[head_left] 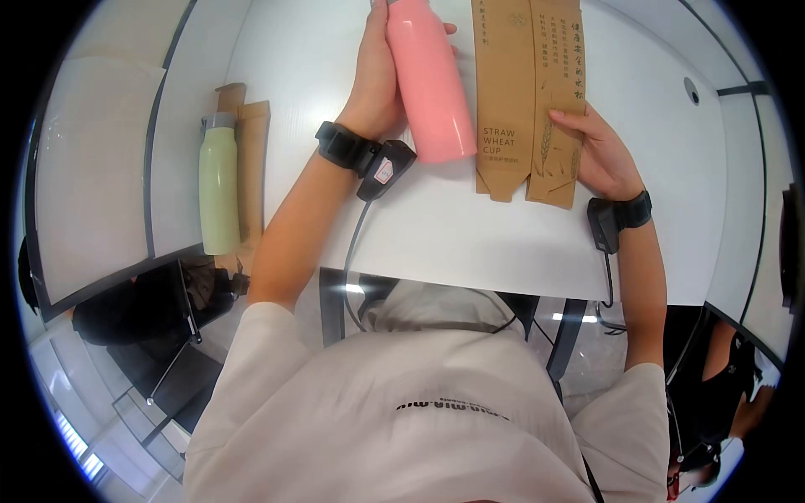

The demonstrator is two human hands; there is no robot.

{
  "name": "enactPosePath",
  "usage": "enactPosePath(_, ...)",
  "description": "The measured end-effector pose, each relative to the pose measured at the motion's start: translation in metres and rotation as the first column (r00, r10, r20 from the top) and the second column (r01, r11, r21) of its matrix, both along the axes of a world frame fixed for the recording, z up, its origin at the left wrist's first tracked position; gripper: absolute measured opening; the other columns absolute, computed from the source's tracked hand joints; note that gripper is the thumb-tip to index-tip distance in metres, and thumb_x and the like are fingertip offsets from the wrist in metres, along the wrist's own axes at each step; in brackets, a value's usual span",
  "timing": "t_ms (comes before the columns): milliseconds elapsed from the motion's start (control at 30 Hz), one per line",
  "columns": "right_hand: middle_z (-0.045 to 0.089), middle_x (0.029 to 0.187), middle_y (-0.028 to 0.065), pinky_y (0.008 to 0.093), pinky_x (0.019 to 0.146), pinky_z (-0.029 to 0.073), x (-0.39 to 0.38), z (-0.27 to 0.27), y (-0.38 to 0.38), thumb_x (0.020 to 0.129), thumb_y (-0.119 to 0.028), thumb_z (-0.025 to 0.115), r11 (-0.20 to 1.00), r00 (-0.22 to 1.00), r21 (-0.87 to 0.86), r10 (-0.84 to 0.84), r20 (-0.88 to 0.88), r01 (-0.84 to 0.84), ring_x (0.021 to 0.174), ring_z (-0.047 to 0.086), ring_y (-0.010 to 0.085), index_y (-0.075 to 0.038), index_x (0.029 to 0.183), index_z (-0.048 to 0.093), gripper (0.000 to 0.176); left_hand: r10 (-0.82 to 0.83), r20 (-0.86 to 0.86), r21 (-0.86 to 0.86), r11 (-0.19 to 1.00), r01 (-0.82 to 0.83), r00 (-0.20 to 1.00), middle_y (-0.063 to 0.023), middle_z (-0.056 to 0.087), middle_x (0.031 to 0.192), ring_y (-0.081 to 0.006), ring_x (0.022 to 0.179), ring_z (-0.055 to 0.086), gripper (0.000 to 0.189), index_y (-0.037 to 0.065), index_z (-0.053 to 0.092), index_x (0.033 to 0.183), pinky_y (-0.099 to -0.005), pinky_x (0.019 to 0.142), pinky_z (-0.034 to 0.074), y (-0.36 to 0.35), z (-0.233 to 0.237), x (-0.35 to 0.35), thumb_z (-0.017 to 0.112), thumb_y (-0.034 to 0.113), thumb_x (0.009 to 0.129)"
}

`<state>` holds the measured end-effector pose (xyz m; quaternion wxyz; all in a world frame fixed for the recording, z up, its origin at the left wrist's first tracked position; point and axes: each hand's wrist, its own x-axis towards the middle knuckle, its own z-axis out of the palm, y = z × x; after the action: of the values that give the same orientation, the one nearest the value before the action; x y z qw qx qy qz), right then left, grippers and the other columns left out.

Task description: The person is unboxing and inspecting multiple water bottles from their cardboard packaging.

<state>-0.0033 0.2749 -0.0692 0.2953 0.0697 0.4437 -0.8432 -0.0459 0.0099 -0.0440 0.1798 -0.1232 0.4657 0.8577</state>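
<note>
A pink bottle (432, 84) is gripped by my left hand (377, 80), tilted a little, its top running to the upper edge of the view. Just right of it, a brown cardboard box (507, 92) lies flattened, printed "STRAW WHEAT CUP", with open flaps at the lower end. My right hand (605, 155) holds the box's right side, thumb on the printed face and the other fingers hidden behind it. Both wrists carry black strapped devices with cables.
On the left of the white table (503, 243) lies a pale green bottle (220, 184) with a grey cap, beside another flattened cardboard box (251, 168). Partition panels stand on both sides. A round cable hole (692, 90) sits at the right. Parts of other people show at the lower right.
</note>
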Motion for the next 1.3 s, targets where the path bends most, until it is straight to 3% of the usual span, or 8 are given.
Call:
enactPosePath(400,0.052,0.138,0.0128,0.0375,0.102,0.050,0.000,-0.001,0.001,0.097,-0.005,0.056,1.000,1.000,-0.017,0.003,0.002,-0.003,0.125,0.056,0.0215,0.000,0.140,0.038,0.047,0.026,0.001,0.027,0.999,-0.026,1.000,-0.0115,0.068,0.086,-0.0234,0.081,0.066,0.079,0.002,0.064,0.111,-0.0364,0.078,0.056,0.000,-0.006,-0.004,0.026,0.069,0.098)
enactPosePath(1133,0.052,0.139,0.0121,0.0385,0.104,0.049,0.001,0.001,0.000,0.099,-0.005,0.053,1.000,1.000,0.003,0.008,-0.013,-0.008,0.126,0.055,0.0227,0.000,0.139,0.040,0.043,-0.012,-0.142,-0.022,1.000,0.009,0.990,-0.0123,0.070,0.094,-0.0228,0.087,0.066,0.068,0.001,0.064,0.115,-0.0365,0.083,0.055,-0.004,-0.006,-0.001,0.025,0.054,0.099)
enactPosePath(1200,0.052,0.139,0.0122,0.0386,0.105,0.048,0.001,0.003,-0.001,0.099,-0.005,0.053,1.000,1.000,0.008,-0.001,-0.012,0.001,0.126,0.055,0.0229,0.000,0.140,0.040,0.043,0.010,-0.118,-0.095,0.995,-0.021,0.993,-0.0127,0.070,0.095,-0.0229,0.088,0.066,0.066,0.000,0.064,0.115,-0.0367,0.084,0.055,-0.003,-0.006,-0.001,0.025,0.051,0.099)
enactPosePath(1233,0.052,0.139,0.0123,0.0386,0.105,0.048,0.001,0.004,-0.002,0.098,-0.005,0.053,1.000,1.000,0.011,0.001,-0.011,-0.001,0.127,0.054,0.0230,0.000,0.140,0.040,0.043,0.017,-0.112,-0.022,1.000,-0.020,0.994,-0.0130,0.070,0.095,-0.0234,0.088,0.067,0.065,-0.001,0.063,0.116,-0.0369,0.084,0.055,-0.002,-0.008,-0.004,0.026,0.051,0.099)
enactPosePath(1300,0.051,0.139,0.0126,0.0386,0.105,0.048,0.001,0.002,-0.001,0.098,-0.005,0.053,1.000,1.000,-0.005,0.007,-0.014,-0.007,0.126,0.055,0.0230,0.000,0.139,0.040,0.043,0.005,-0.132,-0.035,0.999,-0.010,0.991,-0.0135,0.070,0.096,-0.0239,0.089,0.067,0.066,-0.001,0.063,0.116,-0.0371,0.085,0.055,-0.004,-0.010,-0.005,0.026,0.050,0.099)
